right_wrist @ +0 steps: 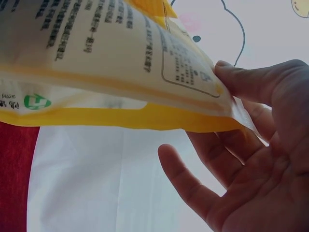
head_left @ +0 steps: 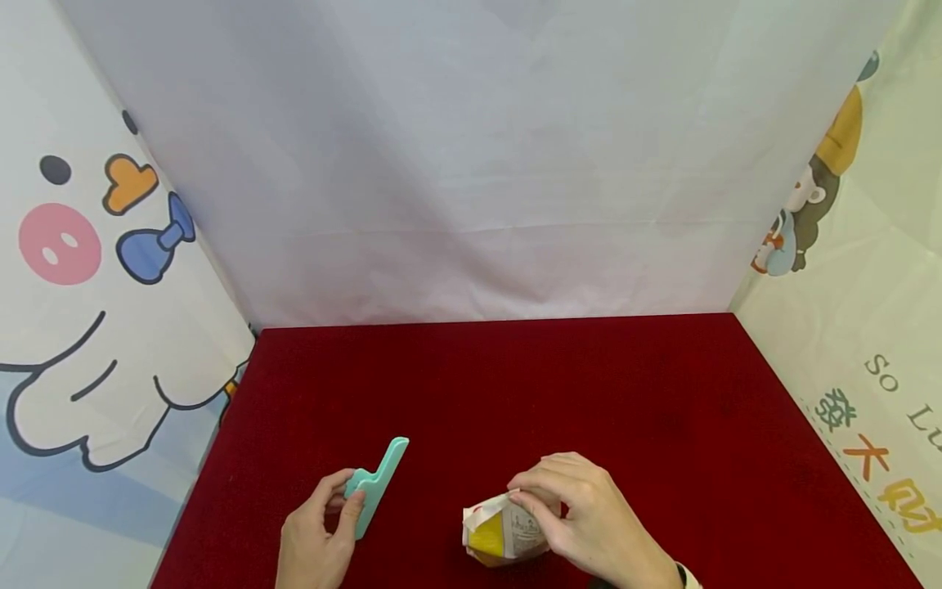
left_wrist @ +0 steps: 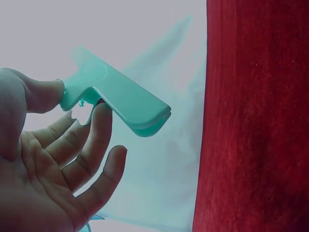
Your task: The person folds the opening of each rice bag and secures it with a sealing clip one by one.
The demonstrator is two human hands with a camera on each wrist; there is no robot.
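A mint-green bag clip (head_left: 379,483) is pinched between the thumb and fingers of my left hand (head_left: 320,532), its long bar pointing up and away. In the left wrist view the clip (left_wrist: 128,96) is held by its short handle end, and its bar looks closed. My right hand (head_left: 589,515) pinches the top edge of a yellow and white printed snack bag (head_left: 508,532). Seen from the right wrist, the bag (right_wrist: 120,58) slopes down toward my thumb and fingers, with dark printed text on its face. The bag's contents are hidden.
Both hands are over the near part of a table with a dark red cloth (head_left: 471,384). A pale curtain (head_left: 471,164) hangs behind it. Printed cartoon sheets stand at the left (head_left: 81,327) and the right (head_left: 846,327).
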